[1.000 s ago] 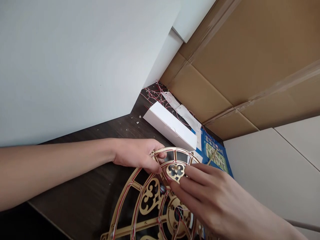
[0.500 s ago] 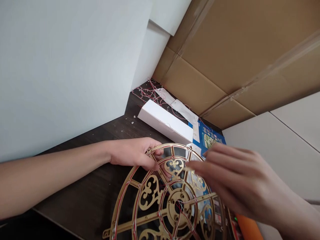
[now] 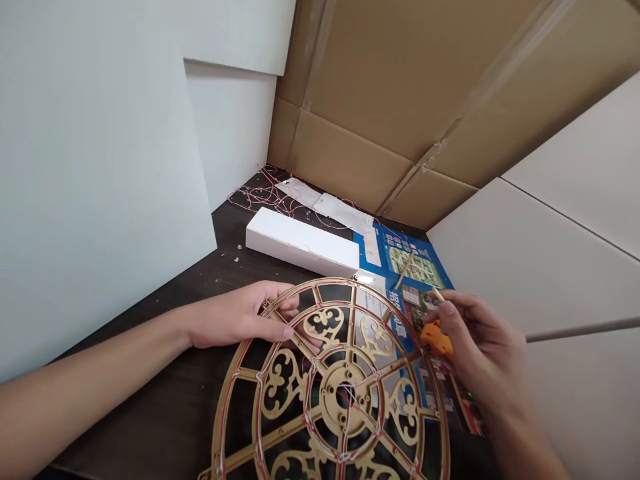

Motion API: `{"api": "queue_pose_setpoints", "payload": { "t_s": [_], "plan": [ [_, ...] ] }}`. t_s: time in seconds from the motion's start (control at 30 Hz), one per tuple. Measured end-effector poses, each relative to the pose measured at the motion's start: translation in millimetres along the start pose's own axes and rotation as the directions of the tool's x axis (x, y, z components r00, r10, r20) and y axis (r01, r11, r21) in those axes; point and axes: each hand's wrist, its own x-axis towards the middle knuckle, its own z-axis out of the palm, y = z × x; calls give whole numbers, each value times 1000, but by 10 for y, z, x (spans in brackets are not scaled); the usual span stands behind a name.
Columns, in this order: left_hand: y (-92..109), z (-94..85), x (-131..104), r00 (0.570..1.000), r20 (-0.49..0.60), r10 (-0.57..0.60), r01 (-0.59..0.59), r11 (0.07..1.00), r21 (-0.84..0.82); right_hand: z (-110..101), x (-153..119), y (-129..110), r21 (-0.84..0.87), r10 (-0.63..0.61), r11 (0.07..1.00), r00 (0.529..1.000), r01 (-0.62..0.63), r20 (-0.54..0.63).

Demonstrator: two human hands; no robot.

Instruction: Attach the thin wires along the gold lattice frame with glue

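My left hand (image 3: 260,313) grips the rim of a round gold openwork frame (image 3: 350,393), thumb in front and fingers behind. Scroll-shaped ornaments fill gaps between its spokes, and thin red and white wires run along the rings and into the hub. The frame is tilted, its lower edge outside the view. To the right of it, my right hand (image 3: 480,353) pinches a thin pale stick (image 3: 438,294) between thumb and fingers. An orange object (image 3: 437,340) shows just below those fingers; whether the hand also holds it I cannot tell.
A long white box (image 3: 303,243) lies beyond the frame on the dark table (image 3: 200,287). Tangled red and white wires (image 3: 263,193) lie in the far corner. A blue printed sheet (image 3: 375,243) carries a thin stick (image 3: 405,270). Cardboard (image 3: 370,87) and white panels stand around.
My right hand has moved away from the frame's upper part to its right side. The orange object now shows beside its fingers. My left hand keeps its grip; the camera view has shifted.
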Motion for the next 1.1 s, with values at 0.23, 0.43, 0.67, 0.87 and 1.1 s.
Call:
{"api": "queue_pose_setpoints", "payload": {
  "t_s": [0.23,0.43,0.67,0.87,1.1],
  "plan": [
    [9,2,9,999,36,6,-4,999,-44,148,-64,44,73,58,996,998,-59,15],
    [9,20,-10,999,28,-21,23,996,-87,300,-99,116,225,183,954,979,-200,95],
    [-18,16,-3,999,-1,-49,48,984,-174,308,-115,33,301,202,926,973,-226,111],
    [-55,-12,20,1000,6,-27,27,975,-222,345,-130,-27,410,247,874,965,-261,87],
    [-28,5,21,999,23,-36,41,962,-271,331,-150,-27,554,236,791,965,-259,114]
  ]
}}
